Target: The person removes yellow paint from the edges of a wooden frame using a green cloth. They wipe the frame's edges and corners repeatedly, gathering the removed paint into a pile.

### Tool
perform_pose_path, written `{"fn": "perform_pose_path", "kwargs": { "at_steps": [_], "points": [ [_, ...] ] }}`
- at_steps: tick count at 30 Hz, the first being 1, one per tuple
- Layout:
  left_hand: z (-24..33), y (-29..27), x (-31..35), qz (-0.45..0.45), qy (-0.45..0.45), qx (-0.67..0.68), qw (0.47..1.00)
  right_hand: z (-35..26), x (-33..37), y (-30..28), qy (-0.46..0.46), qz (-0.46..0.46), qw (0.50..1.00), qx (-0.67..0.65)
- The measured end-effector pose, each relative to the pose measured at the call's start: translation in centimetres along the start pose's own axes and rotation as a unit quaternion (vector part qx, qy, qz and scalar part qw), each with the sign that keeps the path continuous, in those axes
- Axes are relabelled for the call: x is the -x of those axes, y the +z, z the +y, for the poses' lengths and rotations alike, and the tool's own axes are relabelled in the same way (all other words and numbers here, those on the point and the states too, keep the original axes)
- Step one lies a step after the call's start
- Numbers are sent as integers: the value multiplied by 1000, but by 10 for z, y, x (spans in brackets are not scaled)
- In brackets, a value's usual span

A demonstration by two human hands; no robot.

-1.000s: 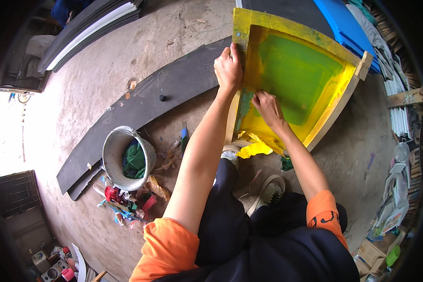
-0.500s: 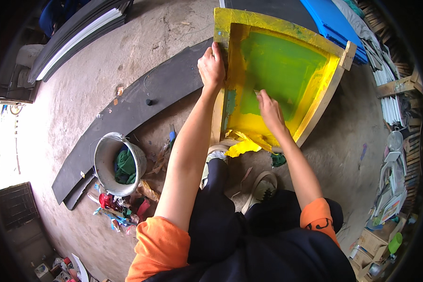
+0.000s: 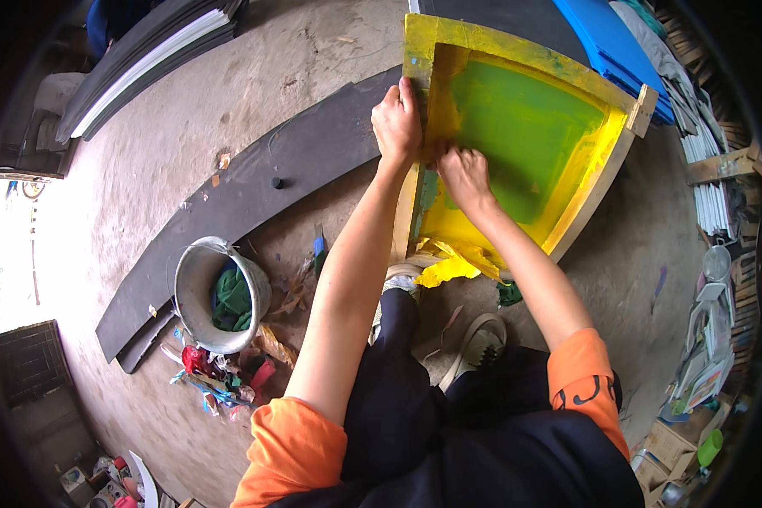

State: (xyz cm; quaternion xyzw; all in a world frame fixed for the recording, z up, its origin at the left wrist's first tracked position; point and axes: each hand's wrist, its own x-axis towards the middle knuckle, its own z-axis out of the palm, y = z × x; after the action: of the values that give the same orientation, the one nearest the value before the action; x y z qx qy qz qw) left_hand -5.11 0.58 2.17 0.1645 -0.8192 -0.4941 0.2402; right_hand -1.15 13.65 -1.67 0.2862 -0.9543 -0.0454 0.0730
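Observation:
A wooden screen-printing frame (image 3: 605, 190) stands tilted in front of me, its rails smeared yellow. Its mesh (image 3: 525, 127) is green in the middle with yellow around it. My left hand (image 3: 396, 125) is wrapped round the frame's left rail, thumb up. Inside that same rail, against the mesh's yellow left border, my right hand (image 3: 466, 176) is closed with fingers bent; what is in them, if anything, is hidden. Crumpled yellow strips (image 3: 449, 264) hang at the frame's lower edge, above my shoes.
Left of me stands a grey bucket (image 3: 258, 296) with green cloth (image 3: 232, 300) in it, beside a heap of coloured scraps (image 3: 229, 377). A long black board (image 3: 237, 182) lies behind it. Blue sheets (image 3: 610, 51) are stacked at the far right; cluttered shelves line the right edge.
My right hand has moved left across the mesh to the inside of the left rail. A small pale edge at its fingers no longer shows. My left hand still grips the frame.

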Motion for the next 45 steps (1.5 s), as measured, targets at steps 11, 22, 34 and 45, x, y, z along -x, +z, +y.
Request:
{"fn": "perform_pose_path", "kwargs": {
  "at_steps": [11, 22, 34, 45],
  "points": [
    [0, -4, 2, 6, 7, -9, 1000, 14, 1, 1, -80, 142, 981, -103],
    [6, -9, 5, -4, -14, 1, 1000, 6, 26, -10, 101, 197, 935, -276],
    [7, -8, 5, -7, -19, 0, 1000, -10, 27, -6, 129, 158, 905, -372],
    [5, -6, 2, -11, -13, -6, 1000, -8, 22, 2, 60, 190, 937, -285]
  ]
}}
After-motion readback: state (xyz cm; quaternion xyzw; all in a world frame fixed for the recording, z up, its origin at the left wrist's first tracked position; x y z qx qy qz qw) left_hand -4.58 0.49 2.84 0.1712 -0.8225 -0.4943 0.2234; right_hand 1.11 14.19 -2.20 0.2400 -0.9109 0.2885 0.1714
